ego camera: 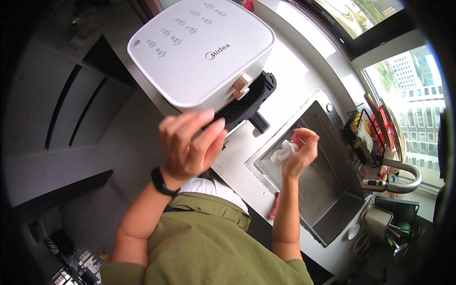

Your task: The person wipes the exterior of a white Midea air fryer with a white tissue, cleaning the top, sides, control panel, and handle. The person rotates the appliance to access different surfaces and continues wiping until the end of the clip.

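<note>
My left hand (194, 142), with a black band on its wrist, is raised in front of a white Midea air fryer (192, 71). Its fingers are apart and hold nothing. The fryer's black drawer (245, 101) stands partly pulled out, with its dark handle (259, 123) pointing towards the sink; my left fingers cover part of the drawer's near side. Over the sink (320, 192), my right hand (301, 153) grips a crumpled white tissue or cloth (284, 152). Copper-coloured knobs (242, 85) sit on the fryer's front.
A curved metal faucet (402, 178) rises at the sink's right. Behind it a black wire rack (363, 135) holds kitchen items by the window. A utensil holder (378, 219) stands near the lower right. White countertop (292, 82) runs between fryer and sink.
</note>
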### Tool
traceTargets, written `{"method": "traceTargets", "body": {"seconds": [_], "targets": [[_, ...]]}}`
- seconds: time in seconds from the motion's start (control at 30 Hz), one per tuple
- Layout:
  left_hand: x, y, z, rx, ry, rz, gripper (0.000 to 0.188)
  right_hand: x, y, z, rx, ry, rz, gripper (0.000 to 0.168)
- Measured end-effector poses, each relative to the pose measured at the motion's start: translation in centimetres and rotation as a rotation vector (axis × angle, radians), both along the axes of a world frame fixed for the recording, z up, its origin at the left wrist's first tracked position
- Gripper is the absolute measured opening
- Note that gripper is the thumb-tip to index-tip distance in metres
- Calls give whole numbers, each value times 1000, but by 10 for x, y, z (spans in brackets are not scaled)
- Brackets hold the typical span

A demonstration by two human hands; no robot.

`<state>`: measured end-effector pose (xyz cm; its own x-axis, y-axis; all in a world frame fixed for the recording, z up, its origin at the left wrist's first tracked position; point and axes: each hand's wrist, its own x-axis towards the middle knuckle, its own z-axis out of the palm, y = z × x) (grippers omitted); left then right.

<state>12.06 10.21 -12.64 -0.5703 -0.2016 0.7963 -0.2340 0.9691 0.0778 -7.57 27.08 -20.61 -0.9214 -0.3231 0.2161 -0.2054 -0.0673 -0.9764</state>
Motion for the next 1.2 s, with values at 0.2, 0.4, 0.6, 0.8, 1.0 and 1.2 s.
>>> {"method": "traceTargets", "body": {"seconds": [0.2, 0.4, 0.6, 0.8, 1.0, 1.2], "targets": [[32, 23, -60, 448, -99, -60, 42, 25, -65, 45, 71, 191, -174, 37], [24, 4, -61, 527, -259, -25, 52, 37, -114, 19, 246, 635, -46, 12], [27, -12, -67, 517, -293, -37, 53, 64, -69, 31, 601, 761, 416, 40], [25, -19, -80, 597, -262, -110, 51, 44, -56, 32, 667, 779, 456, 54], [22, -18, -82, 648, -289, -126, 50, 31, -72, 24, 515, 782, 129, 31], [23, -18, -88, 689, -272, -150, 51, 51, -62, 19, 650, 797, 212, 45]]}}
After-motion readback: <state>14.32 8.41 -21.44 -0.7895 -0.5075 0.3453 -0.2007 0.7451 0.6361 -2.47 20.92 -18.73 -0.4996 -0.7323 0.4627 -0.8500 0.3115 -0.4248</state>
